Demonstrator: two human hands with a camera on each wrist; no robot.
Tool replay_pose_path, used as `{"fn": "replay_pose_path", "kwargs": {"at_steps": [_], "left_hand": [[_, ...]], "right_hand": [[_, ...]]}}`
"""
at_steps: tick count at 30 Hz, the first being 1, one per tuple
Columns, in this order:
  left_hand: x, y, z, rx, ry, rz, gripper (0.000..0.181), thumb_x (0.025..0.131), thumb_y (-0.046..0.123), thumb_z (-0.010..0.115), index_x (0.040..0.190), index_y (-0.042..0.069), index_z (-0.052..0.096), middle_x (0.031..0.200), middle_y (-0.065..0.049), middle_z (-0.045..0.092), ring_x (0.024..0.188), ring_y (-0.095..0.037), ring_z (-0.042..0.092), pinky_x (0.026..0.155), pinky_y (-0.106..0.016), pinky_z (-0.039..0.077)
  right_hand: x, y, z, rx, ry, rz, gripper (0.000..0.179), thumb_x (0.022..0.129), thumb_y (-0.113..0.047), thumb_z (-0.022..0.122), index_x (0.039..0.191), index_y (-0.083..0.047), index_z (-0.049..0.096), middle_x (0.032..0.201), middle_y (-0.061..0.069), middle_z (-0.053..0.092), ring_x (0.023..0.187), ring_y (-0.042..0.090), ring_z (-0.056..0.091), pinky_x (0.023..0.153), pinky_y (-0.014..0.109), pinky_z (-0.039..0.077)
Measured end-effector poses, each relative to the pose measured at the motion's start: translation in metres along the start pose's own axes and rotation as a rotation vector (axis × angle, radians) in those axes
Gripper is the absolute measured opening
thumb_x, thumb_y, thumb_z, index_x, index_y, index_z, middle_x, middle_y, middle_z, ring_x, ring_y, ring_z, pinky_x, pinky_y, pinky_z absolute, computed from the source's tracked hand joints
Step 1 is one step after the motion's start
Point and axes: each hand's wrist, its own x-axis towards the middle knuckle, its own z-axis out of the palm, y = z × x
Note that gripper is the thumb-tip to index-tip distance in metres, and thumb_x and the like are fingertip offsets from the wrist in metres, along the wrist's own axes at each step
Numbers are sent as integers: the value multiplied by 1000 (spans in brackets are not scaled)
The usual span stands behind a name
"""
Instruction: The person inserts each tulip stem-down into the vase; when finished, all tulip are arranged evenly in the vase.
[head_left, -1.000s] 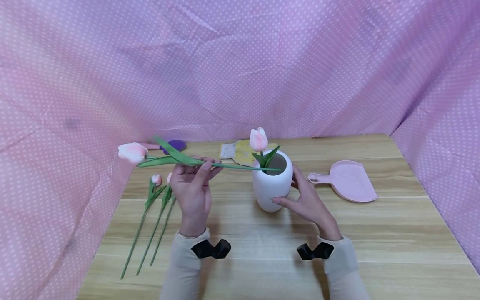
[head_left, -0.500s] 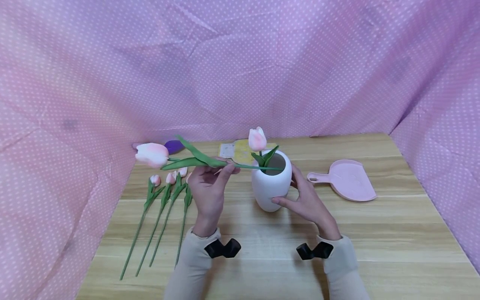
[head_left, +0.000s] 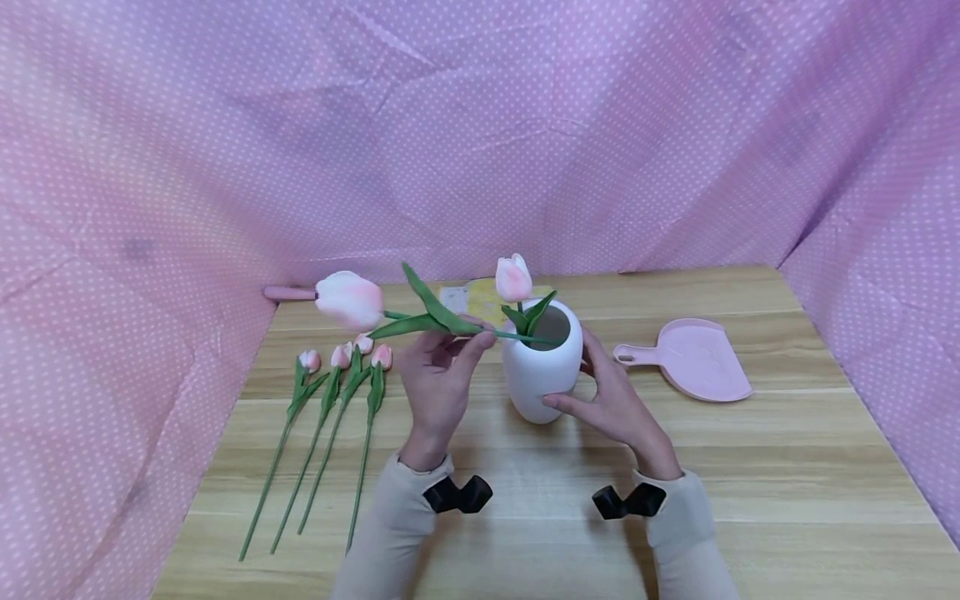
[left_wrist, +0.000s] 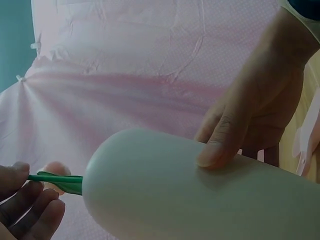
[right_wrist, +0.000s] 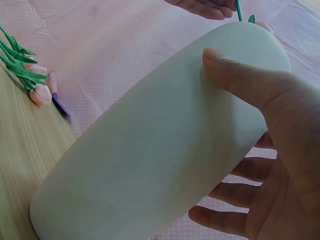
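My left hand [head_left: 437, 390] pinches the green stem of a pink-and-white tulip [head_left: 349, 300] between thumb and fingers. The tulip lies nearly level, bloom to the left, its stem end over the mouth of a white vase [head_left: 534, 385]. Inside the vase stands another tulip [head_left: 513, 278], bloom and leaves above the rim. My right hand [head_left: 618, 404] holds the vase from the right, thumb across its front and fingers behind. In the right wrist view, the thumb [right_wrist: 240, 77] presses the smooth vase wall. The left wrist view shows the pinched stem [left_wrist: 42, 178] beside the rim.
Several tulips [head_left: 330, 433] lie side by side on the wooden table [head_left: 787, 483] at left. A pink dustpan [head_left: 701, 360] lies at right. Behind the vase is a yellow-and-white flat item [head_left: 480, 302], and a pink handle [head_left: 291, 293] shows at back left. Dotted pink cloth [head_left: 480, 142] hangs behind.
My left hand has moved right with the tulip, bringing the bloom closer to the vase and uncovering the tulips on the table. The right hand and vase have stayed almost still.
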Motion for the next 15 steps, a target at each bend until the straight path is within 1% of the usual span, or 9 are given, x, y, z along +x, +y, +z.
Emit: {"fn": "replay_pose_path", "kwargs": {"at_steps": [3, 4, 5, 7, 10, 11, 13, 15], "left_hand": [[0, -4, 2, 128, -46, 52, 17, 83, -3, 76, 96, -12, 70, 91, -19, 75, 87, -4, 71, 80, -21, 63], [0, -6, 2, 168, -66, 70, 18, 83, -2, 77, 97, -11, 71, 92, -22, 75, 88, -5, 72, 81, -22, 63], [0, -7, 2, 201, -85, 92, 17, 82, -2, 78, 97, -10, 72, 92, -25, 74, 88, -7, 73, 82, -23, 63], [-1, -10, 2, 255, -110, 127, 16, 81, -3, 79, 95, -8, 74, 90, -25, 75, 86, -12, 74, 82, -25, 64], [-2, -13, 0, 265, -114, 153, 15, 80, -4, 79, 93, -8, 74, 89, -23, 75, 83, -21, 76, 80, -27, 65], [-3, -14, -1, 260, -111, 151, 15, 80, -3, 79, 93, -8, 74, 89, -22, 75, 83, -23, 75, 80, -27, 65], [-4, -15, -3, 243, -105, 130, 15, 81, -2, 79, 94, -8, 74, 89, -23, 75, 83, -23, 75, 80, -27, 65], [-6, -16, -7, 240, -96, 96, 15, 82, -1, 79, 95, -7, 74, 90, -22, 75, 84, -19, 74, 80, -24, 64]], "right_hand": [[0, 1, 0, -2, 2, -6, 100, 78, -21, 87, 157, -29, 27, 149, 6, 51, 135, 29, 51, 110, 58, 49], [0, 1, 0, -2, 3, -10, 100, 78, -20, 87, 157, -29, 27, 149, 7, 51, 135, 29, 52, 110, 59, 49], [0, 1, 0, -3, 3, -13, 100, 78, -20, 87, 157, -28, 26, 149, 7, 50, 135, 29, 52, 109, 59, 49], [0, 2, 0, -3, 2, -17, 100, 78, -19, 87, 157, -27, 26, 149, 8, 50, 135, 29, 52, 109, 59, 50], [0, 1, 0, -4, 5, -15, 101, 78, -19, 88, 157, -27, 26, 149, 8, 51, 135, 29, 52, 109, 58, 50], [0, 1, 0, -4, 5, -11, 101, 77, -19, 88, 157, -27, 26, 149, 8, 51, 135, 29, 52, 109, 58, 50], [0, 0, 0, -4, 6, -4, 101, 77, -20, 88, 157, -27, 27, 149, 8, 51, 135, 29, 52, 109, 58, 50], [1, 0, 1, -4, 5, 4, 101, 77, -21, 88, 157, -27, 27, 149, 8, 51, 135, 29, 52, 109, 58, 49]]}}
